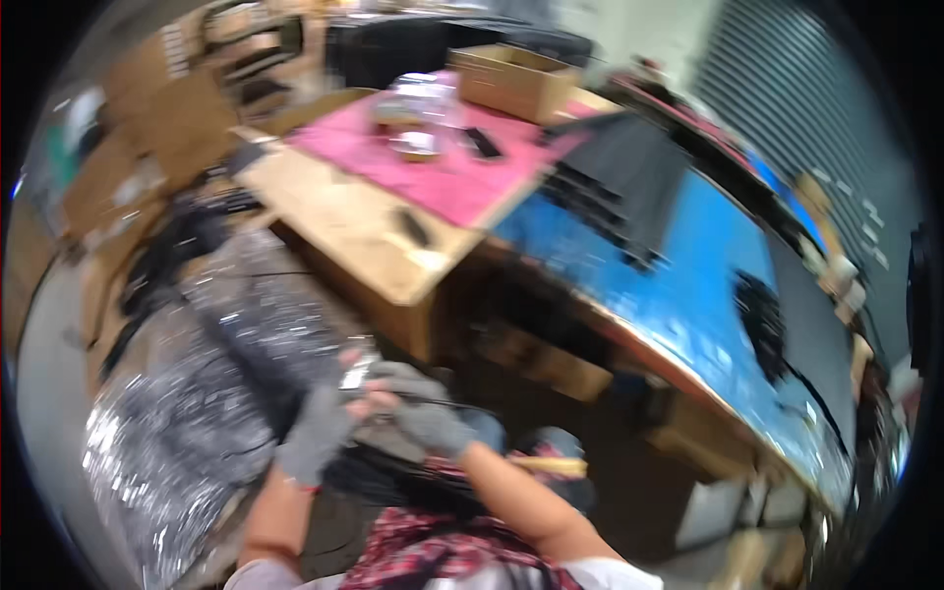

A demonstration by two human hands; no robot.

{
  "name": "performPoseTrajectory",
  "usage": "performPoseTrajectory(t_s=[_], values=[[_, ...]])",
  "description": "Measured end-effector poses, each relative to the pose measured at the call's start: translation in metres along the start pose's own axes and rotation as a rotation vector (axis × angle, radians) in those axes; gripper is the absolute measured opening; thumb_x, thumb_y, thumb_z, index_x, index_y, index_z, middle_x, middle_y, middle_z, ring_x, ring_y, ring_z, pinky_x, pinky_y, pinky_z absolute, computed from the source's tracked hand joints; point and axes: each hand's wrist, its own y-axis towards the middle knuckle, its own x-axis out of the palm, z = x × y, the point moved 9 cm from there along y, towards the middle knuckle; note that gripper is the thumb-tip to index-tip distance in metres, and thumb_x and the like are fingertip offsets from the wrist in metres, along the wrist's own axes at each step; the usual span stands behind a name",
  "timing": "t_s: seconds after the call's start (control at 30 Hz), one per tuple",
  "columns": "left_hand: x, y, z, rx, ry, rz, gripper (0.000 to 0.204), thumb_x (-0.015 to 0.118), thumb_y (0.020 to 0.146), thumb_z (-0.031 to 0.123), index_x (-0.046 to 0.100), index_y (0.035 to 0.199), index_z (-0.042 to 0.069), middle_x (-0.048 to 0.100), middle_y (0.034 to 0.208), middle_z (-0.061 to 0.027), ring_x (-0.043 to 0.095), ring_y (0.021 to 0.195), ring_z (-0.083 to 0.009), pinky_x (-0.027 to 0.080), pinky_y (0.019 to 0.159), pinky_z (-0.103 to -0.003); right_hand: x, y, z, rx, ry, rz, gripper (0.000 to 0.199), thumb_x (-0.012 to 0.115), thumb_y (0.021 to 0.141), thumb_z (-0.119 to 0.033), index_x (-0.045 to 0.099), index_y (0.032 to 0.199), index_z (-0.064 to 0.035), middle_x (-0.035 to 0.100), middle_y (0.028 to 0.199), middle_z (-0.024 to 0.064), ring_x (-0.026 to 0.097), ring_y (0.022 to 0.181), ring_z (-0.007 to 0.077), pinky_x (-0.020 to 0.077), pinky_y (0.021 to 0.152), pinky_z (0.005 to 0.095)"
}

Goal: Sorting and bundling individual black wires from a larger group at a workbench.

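Note:
Both hands wear grey gloves with bare fingertips, and they meet low in the middle of the head view. My left hand (323, 421) is closed on a small shiny silvery piece (358, 372). Against the same piece press the curled fingers of my right hand (425, 405). Blur hides what kind of thing it is. A thin dark cord (433, 400) runs across the right glove. Just under the hands, close to my body, lies a bundle of black material (393, 479).
Crumpled clear plastic wrap (167, 442) spreads at left. Ahead stands a wooden table (344, 211) with a pink sheet (413, 187), an open cardboard box (516, 81) and a dark phone-like object (482, 143). A blue-covered table (688, 285) at right bears black strips (629, 177).

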Motion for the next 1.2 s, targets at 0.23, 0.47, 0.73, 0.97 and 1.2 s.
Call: performPoseTrajectory(t_s=[0.23, 0.47, 0.73, 0.97, 1.2], values=[[0.048, 0.002, 0.016, 0.527, 1.318, 0.112, 0.044, 0.053, 0.077, 0.016, 0.042, 0.116, 0.0, 0.056, 0.094, -0.0186, 0.055, 0.083, -0.0333, 0.045, 0.072, -0.038, -0.049, -0.004, 0.015, 0.108, -0.394, 0.111, 0.015, 0.054, 0.082, -0.017, 0.058, 0.081, -0.0021, 0.058, 0.074, 0.0075, 0.055, 0.068, 0.0183, 0.0439, 0.063, 0.0304], [0.06, -0.007, -0.009, 0.659, 1.506, 0.153, 0.02, 0.053, 0.078, 0.017, 0.053, 0.09, 0.001, 0.057, 0.08, -0.0192, 0.054, 0.069, -0.0353, 0.044, 0.062, -0.04, -0.066, 0.0, 0.018, 0.43, -0.513, -0.055, 0.031, 0.052, 0.084, -0.025, 0.058, 0.072, 0.0028, 0.057, 0.061, 0.0062, 0.05, 0.056, 0.0124, 0.0427, 0.055, 0.0275], [0.021, -0.002, -0.03, 0.254, 1.034, -0.001, 0.022, 0.054, 0.08, 0.024, 0.059, 0.08, 0.002, 0.054, 0.063, -0.002, 0.049, 0.056, -0.0164, 0.038, 0.052, -0.028, -0.039, -0.014, 0.026, 0.591, -0.153, -0.164, 0.034, 0.053, 0.085, -0.026, 0.059, 0.068, 0.0029, 0.057, 0.056, 0.0059, 0.051, 0.052, 0.0111, 0.0418, 0.051, 0.0291], [0.001, 0.0, -0.02, -0.219, 0.513, 0.069, 0.022, 0.056, 0.079, 0.024, 0.059, 0.079, 0.002, 0.049, 0.064, 0.0051, 0.041, 0.057, -0.0032, 0.032, 0.051, -0.019, -0.03, 0.0, 0.024, 0.303, -0.009, 0.151, 0.027, 0.055, 0.083, -0.018, 0.058, 0.066, 0.0027, 0.055, 0.058, 0.0028, 0.046, 0.055, 0.0072, 0.0389, 0.051, 0.0232], [-0.005, -0.002, -0.028, -0.246, 0.449, -0.006, 0.022, 0.055, 0.079, 0.022, 0.06, 0.083, 0.001, 0.052, 0.067, 0.002, 0.042, 0.059, -0.0025, 0.032, 0.052, -0.016, -0.027, 0.003, -0.004, 0.197, 0.078, 0.007, 0.02, 0.056, 0.082, -0.013, 0.058, 0.068, 0.0023, 0.057, 0.067, 0.0035, 0.048, 0.063, 0.0066, 0.0409, 0.057, 0.0223]])
